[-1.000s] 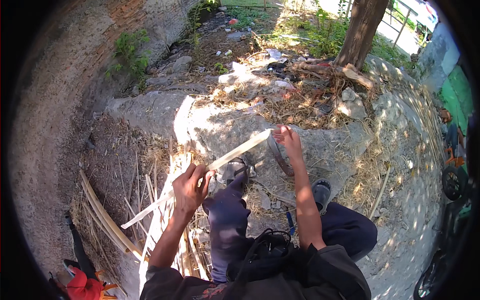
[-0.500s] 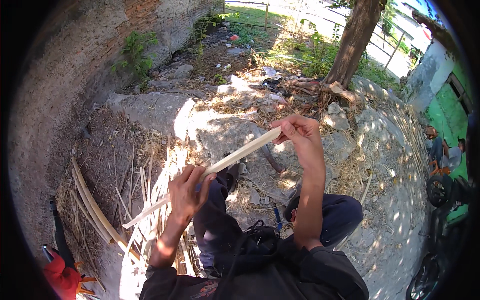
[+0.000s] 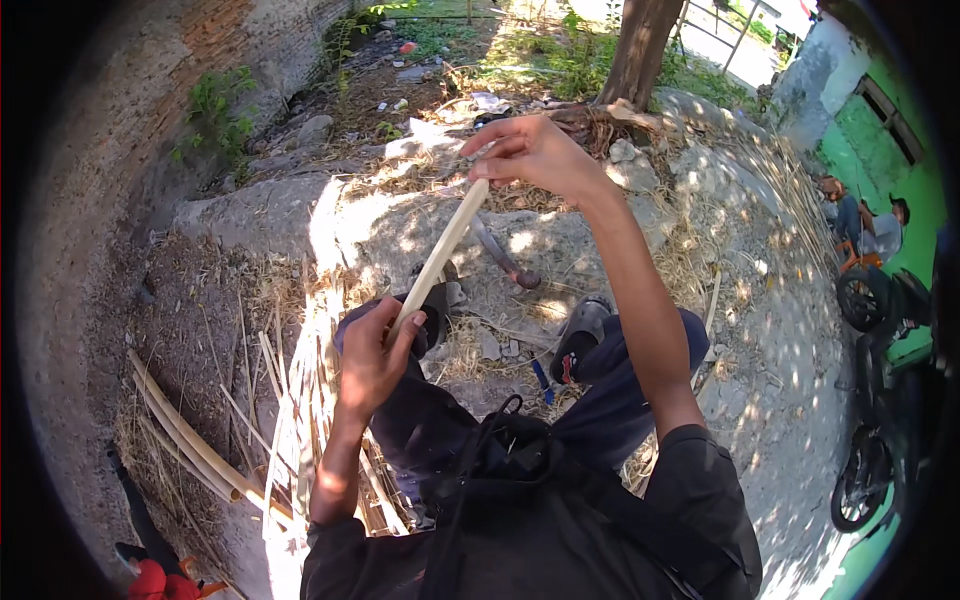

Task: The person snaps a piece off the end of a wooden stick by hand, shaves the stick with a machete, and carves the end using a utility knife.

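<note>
My left hand is closed round the lower part of a pale, flat bamboo strip, which slants up and away above my lap. Thumb and fingers of my right hand meet at the strip's far end, the other fingers loosely bent. Behind the strip, a curved tool with a dark blade and a brownish handle end lies on the ground. A slim blue object rests between my feet, its kind unclear.
Many split bamboo strips lie to my left, beside thicker bamboo poles. A rock ledge and a tree trunk stand ahead. At right are motorcycles, a seated person and a green wall.
My right hand has moved left and farther away, with the strip turning steeper. My left hand now sits by the strip's near end. The whole view has shifted.
</note>
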`<state>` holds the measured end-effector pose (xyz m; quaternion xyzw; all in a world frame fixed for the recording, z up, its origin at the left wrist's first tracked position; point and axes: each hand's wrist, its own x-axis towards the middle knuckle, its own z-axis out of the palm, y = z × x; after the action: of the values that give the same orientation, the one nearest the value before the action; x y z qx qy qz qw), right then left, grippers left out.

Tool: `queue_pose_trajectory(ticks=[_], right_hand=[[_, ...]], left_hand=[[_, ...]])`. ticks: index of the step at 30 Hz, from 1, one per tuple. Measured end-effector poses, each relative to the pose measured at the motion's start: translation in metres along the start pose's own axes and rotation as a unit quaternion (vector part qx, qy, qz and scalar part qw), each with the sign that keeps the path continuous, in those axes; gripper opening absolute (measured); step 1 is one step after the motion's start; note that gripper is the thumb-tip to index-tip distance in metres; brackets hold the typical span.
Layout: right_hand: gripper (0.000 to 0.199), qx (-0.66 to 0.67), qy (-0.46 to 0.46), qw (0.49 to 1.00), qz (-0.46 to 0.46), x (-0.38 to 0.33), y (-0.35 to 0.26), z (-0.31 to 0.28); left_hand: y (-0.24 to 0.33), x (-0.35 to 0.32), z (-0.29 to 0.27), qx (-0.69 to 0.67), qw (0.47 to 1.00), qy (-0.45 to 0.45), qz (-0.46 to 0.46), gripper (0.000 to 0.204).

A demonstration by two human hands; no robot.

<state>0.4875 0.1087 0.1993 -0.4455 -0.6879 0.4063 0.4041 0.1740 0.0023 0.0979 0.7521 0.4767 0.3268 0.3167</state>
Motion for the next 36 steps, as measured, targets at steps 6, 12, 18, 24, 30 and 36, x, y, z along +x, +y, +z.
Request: queue_pose_trajectory(ticks=[6,12,18,24,30,36], right_hand=[[0.019,0.070,-0.023,0.989,0.130,-0.008,0.026,-0.020],[0.025,0.152,-0.011,0.969,0.192,-0.041,0.060,-0.038],[0.026,0.139,-0.037,0.968,0.206,-0.044,0.073,-0.062],[0.029,0.192,-0.093,0.965,0.151,-0.046,0.085,-0.086],[0.038,0.307,-0.100,0.946,0.018,-0.066,0.085,-0.092],[0.019,0.242,-0.064,0.968,0.036,-0.077,0.086,-0.099]], left_hand=[[0.002,0.010,0.026,-0.147,0.981,-0.113,-0.062,0.033],[0.002,0.013,0.037,-0.095,0.981,-0.171,0.000,0.033],[0.010,0.029,0.057,-0.058,0.987,-0.145,0.035,0.035],[0.015,0.048,0.066,-0.123,0.964,-0.238,0.004,0.032],[0.030,0.071,0.061,-0.149,0.929,-0.337,0.012,0.031],[0.049,0.095,0.054,-0.100,0.897,-0.429,0.035,0.029]])
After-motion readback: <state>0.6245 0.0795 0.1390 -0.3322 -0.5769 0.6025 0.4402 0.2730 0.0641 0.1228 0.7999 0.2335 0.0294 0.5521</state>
